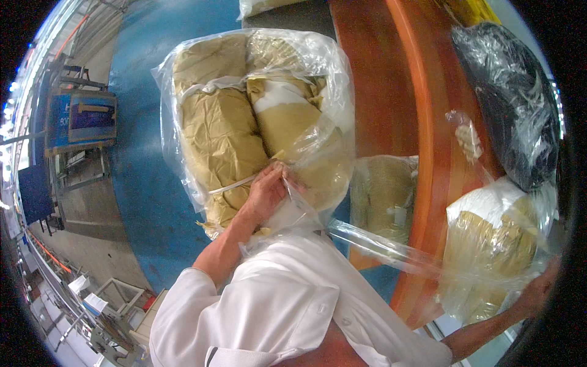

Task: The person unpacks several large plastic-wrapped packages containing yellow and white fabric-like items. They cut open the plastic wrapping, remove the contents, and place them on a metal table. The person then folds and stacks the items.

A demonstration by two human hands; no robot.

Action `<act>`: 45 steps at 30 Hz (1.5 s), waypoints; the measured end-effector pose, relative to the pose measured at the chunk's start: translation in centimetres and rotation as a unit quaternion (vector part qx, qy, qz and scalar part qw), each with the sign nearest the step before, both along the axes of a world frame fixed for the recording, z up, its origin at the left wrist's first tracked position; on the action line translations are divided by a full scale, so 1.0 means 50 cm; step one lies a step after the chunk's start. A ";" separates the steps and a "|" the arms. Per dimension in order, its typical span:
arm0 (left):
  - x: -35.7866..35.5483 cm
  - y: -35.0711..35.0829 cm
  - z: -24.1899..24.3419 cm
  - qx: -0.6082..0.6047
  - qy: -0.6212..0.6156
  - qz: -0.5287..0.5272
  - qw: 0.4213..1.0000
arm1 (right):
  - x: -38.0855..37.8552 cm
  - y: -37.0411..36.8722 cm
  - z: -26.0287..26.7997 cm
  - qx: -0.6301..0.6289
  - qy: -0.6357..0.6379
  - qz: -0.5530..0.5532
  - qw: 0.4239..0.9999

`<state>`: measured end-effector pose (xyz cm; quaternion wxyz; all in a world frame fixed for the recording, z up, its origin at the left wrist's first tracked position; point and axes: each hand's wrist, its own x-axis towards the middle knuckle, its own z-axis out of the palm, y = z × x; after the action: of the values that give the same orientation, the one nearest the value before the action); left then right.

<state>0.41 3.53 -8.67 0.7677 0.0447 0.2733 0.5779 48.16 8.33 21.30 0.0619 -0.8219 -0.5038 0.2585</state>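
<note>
A large clear plastic bag lies before me, holding tan wrapped bundles set side by side. White material shows through a gap in the right-hand wrapping. My left hand pinches the gathered bag film at its near edge, beside a thin white band across the left bundle. A strip of clear film stretches from near my waist towards the right. Far out at the right rim is my right hand, dark and blurred, by that film; whether its fingers hold it is unclear.
An orange-brown table with a raised edge runs along the right. On it sit another plastic-wrapped tan bundle and a black plastic-wrapped bundle. Another tan bundle lies left of the edge. Blue floor and a blue box are leftward.
</note>
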 end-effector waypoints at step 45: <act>0.042 0.004 0.062 0.075 0.356 -0.062 0.929 | -0.526 0.106 -0.356 -0.172 0.622 0.153 0.748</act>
<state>2.53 3.72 -5.57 0.6484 0.3222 0.4811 0.4943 21.85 13.64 3.50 0.1787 -0.3877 -0.4194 0.8011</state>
